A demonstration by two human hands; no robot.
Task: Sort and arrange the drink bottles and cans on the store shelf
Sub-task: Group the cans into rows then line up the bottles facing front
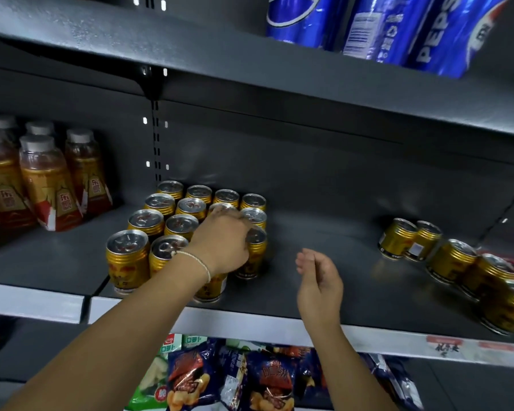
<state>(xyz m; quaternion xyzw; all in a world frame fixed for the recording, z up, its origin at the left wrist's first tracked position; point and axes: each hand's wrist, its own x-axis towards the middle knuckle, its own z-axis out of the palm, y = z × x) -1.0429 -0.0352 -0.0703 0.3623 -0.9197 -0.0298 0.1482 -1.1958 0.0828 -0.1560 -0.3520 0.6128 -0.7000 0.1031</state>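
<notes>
Gold cans point(172, 221) stand upright in a tight block on the left part of the dark grey shelf point(324, 226), in four rows running front to back. Fourteen show, and the left forearm and hand may hide another. Well apart to the right, five more gold cans point(451, 259) form a loose line toward the shelf's front edge. At far left is a group of amber bottles point(46, 185) with grey caps, at least five of them. Three blue Pepsi drinks point(398, 28) sit on the shelf above, and snack bags point(229, 378) are piled on the one below.

The left hand point(223, 241) reaches over the front of the block, back of the hand up, a thin bracelet point(199, 262) on the wrist. Its forearm crosses above the front-row cans. Its fingers curl down round the top of the end can point(254, 256) at the block's right edge, gripping it where it stands on the shelf.

The right hand point(318, 280) hovers over bare shelf between the two groups, just right of the block, palm turned left. Its fingers are loosely bent and hold nothing.
</notes>
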